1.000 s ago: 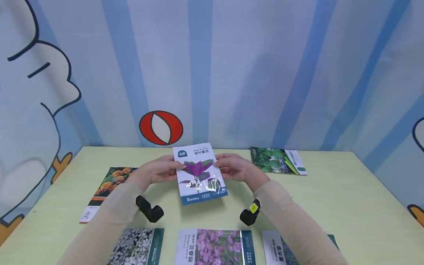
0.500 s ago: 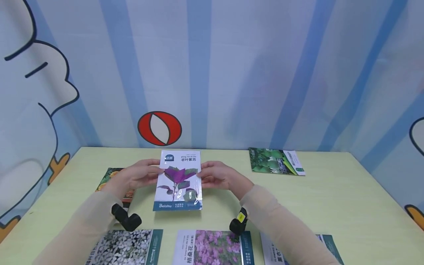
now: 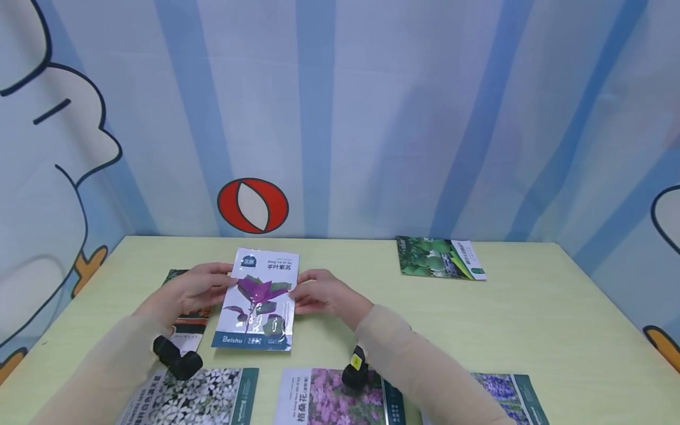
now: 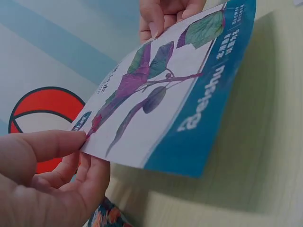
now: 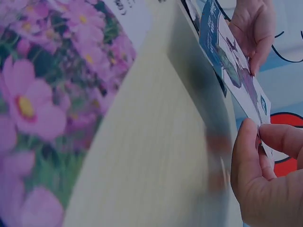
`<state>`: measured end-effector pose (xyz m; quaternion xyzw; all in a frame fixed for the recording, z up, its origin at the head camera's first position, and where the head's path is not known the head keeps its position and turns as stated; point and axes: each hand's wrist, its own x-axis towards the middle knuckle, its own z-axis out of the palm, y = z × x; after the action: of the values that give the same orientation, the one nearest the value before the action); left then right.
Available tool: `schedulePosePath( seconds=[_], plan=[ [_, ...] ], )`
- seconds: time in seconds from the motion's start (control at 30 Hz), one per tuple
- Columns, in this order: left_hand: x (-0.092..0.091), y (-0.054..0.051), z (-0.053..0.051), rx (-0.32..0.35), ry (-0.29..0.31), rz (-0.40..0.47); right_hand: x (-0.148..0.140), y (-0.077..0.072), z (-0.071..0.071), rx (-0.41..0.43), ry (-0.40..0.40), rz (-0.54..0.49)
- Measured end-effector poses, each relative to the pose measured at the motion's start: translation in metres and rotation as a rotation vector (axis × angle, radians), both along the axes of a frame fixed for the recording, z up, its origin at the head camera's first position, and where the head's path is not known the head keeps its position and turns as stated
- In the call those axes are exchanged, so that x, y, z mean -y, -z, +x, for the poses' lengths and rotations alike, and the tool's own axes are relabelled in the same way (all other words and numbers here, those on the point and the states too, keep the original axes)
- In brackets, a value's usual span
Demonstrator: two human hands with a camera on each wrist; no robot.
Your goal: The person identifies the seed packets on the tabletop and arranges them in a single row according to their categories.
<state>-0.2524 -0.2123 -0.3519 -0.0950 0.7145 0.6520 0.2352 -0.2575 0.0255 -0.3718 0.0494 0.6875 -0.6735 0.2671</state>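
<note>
A white packet (image 3: 257, 301) with a purple leaf picture and a blue lower band is held between both hands, over the left-centre of the table. My left hand (image 3: 186, 292) pinches its left edge, thumb on the front and fingers behind, as the left wrist view also shows at the packet (image 4: 142, 90). My right hand (image 3: 326, 298) pinches the opposite edge; in the right wrist view its thumb and forefinger meet on the packet (image 5: 246, 90). Shadow beneath shows the packet raised and tilted above the table. Behind my left hand lies a partly hidden orange-flower packet (image 3: 191, 327).
Along the near edge of the table (image 3: 531, 313) lie a white-flower packet (image 3: 199, 395), a pink-flower packet (image 3: 337, 398) and a purple-flower packet (image 3: 502, 389), partly under my right sleeve. A green packet (image 3: 432, 258) lies at the back right. A striped backdrop stands behind.
Both hands have carried the purple-leaf packet to the left and a little nearer, and its top now leans slightly right. The grip stays at both edges. More of the purple-flower packet shows.
</note>
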Motion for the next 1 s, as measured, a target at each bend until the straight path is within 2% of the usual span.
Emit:
schedulePosePath(
  seconds=[0.27, 0.57, 0.73, 1.0],
  plan=[
    [0.01, 0.008, 0.0, -0.088, 0.031, -0.281, 0.018, 0.001, 0.008, -0.037, -0.001, 0.081],
    [0.013, 0.008, 0.011, -0.15, 0.048, -0.527, 0.03, 0.005, 0.012, -0.08, 0.003, 0.13],
    [0.012, 0.005, 0.015, -0.165, 0.053, -0.579, 0.033, 0.006, 0.014, -0.09, 0.023, 0.178],
    [0.011, 0.004, 0.016, -0.164, 0.025, -0.588, 0.034, 0.006, 0.015, -0.105, 0.046, 0.207]
  ],
)
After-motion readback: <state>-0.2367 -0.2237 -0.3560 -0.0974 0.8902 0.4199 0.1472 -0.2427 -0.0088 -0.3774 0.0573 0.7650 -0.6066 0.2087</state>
